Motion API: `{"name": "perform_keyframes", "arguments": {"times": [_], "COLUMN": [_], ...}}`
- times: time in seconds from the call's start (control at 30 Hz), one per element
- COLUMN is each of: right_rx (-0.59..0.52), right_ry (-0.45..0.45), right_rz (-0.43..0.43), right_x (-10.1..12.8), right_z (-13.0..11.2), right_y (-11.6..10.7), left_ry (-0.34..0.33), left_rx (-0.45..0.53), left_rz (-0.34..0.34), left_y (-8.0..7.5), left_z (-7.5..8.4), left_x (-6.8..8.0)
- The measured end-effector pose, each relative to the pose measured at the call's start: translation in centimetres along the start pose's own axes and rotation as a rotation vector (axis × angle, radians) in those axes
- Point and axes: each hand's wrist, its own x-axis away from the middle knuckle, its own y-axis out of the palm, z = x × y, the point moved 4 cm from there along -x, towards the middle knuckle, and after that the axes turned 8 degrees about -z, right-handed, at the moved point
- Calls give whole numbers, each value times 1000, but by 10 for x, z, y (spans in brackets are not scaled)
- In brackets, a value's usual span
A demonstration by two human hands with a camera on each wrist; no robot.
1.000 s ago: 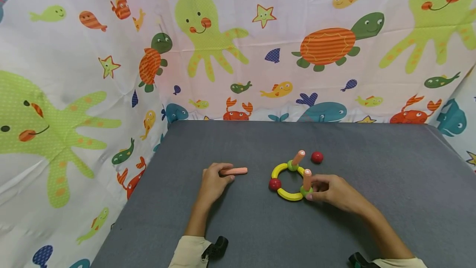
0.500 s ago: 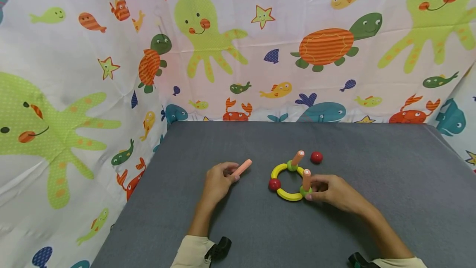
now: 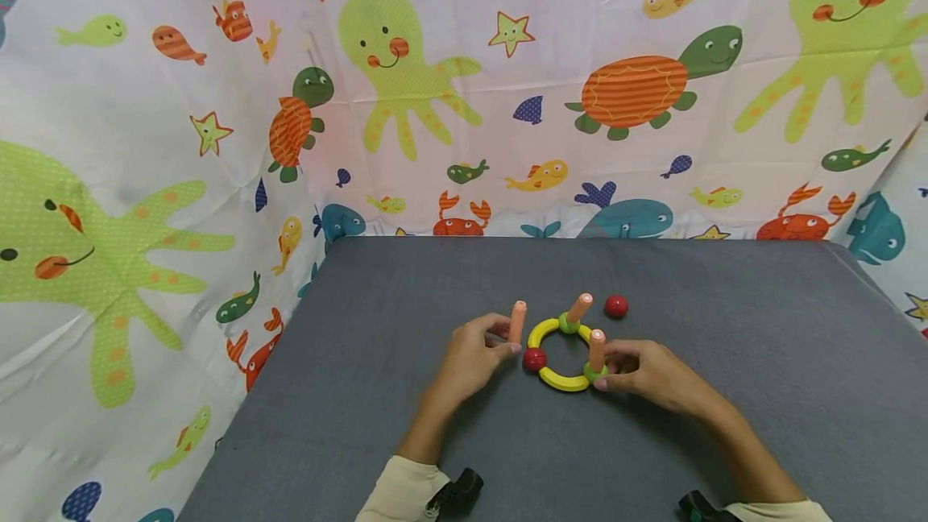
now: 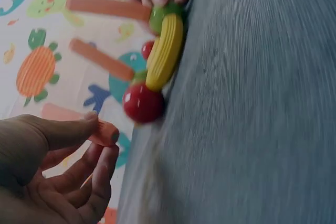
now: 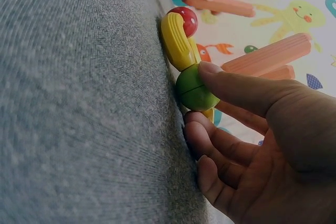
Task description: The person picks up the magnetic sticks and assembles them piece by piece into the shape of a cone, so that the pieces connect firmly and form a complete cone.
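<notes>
My left hand [image 3: 470, 357] pinches a salmon-coloured stick [image 3: 517, 321] between thumb and fingers, holding it upright just left of a ring of toy pieces. That ring lies on the table and joins yellow curved pieces [image 3: 564, 382] with a red ball [image 4: 143, 103] and two green balls. From each green ball rises a similar stick, one at the back [image 3: 581, 307] and one at the front [image 3: 597, 350]. My right hand [image 3: 656, 377] grips the front green ball [image 5: 195, 87] with thumb and fingertips. The held stick's lower end is beside the ring's red ball.
A loose red ball [image 3: 616, 307] sits behind the ring, to its right. The grey tabletop [image 3: 377, 288] ends at a hanging cloth [image 3: 435, 127] printed with sea animals, which also runs along the left side.
My left hand has carried the stick rightward to the ring and turned it from lying flat to upright. The right hand has stayed on the green ball.
</notes>
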Motion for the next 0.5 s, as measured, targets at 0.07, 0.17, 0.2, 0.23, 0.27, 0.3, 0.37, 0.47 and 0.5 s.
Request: {"name": "perform_keyframes", "arguments": {"times": [0.07, 0.17, 0.2, 0.23, 0.27, 0.3, 0.37, 0.47, 0.5], "right_rx": [5, 8, 8, 8, 5, 3, 1, -1, 0], "right_ry": [3, 12, 17, 12, 12, 10, 1, -8, -12], "right_rz": [1, -2, -2, -4, -7, -8, -9, -8, -6], "right_x": [0, -2, -2, -2, -2, -2, -1, 0, 0], "right_z": [0, -1, -1, -1, 0, 0, 0, 0, 0], "right_y": [0, 1, 1, 1, 1, 1, 1, 1, 1], "left_ry": [0, 11, 18, 25, 30, 37, 49, 63, 68], "left_rx": [41, 77, 79, 81, 81, 82, 83, 80, 77], "left_rz": [-20, -26, -26, -24, -24, -27, -32, -35, -35], "left_y": [7, 12, 14, 15, 16, 17, 19, 21, 21], "left_z": [4, 9, 11, 12, 12, 12, 12, 11, 11], "left_x": [-2, -4, -5, -5, -6, -6, -7, -9, -9]}}
